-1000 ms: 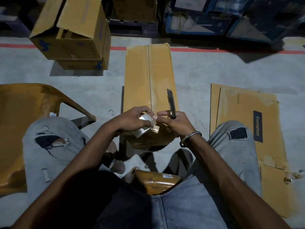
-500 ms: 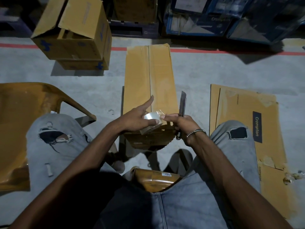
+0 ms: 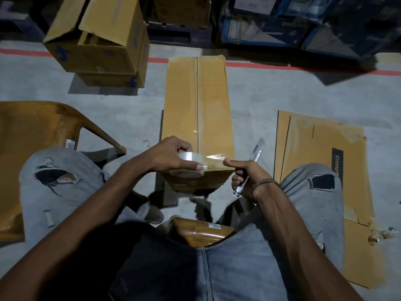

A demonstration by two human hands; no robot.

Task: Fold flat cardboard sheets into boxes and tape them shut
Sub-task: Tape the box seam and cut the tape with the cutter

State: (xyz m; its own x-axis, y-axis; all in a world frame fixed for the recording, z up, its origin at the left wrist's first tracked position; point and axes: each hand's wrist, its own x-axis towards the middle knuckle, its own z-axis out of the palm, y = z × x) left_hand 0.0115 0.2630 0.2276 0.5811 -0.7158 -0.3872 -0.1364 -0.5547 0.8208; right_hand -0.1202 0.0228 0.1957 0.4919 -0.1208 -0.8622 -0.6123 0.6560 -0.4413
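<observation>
We see bare concrete floor on both sides of the long box, which runs straight away from our hands toward a red line painted across the floor. Beyond that line, dark blue cartons stand in a row. To the left of the left hand, a yellow plastic chair comes near our knee, and past it, far out to the left, two open brown boxes sit stacked. To the right of the right hand, flat cardboard sheets lie on the floor, their edges torn and patched with old tape.

The long box is plain brown corrugated board, a narrow rectangle with a seam down its middle and a glossy strip of clear tape along it. Its near end looks crumpled.

Our left hand curls round a roll of clear tape, thumb along the side, holding it against the near end of the box. A short length of tape stretches from the roll to the right hand, whose forefinger tip touches its free end. The other fingers of the right hand are wrapped round a slim cutter, its blade pointing up and away. A metal bracelet rings that wrist.
</observation>
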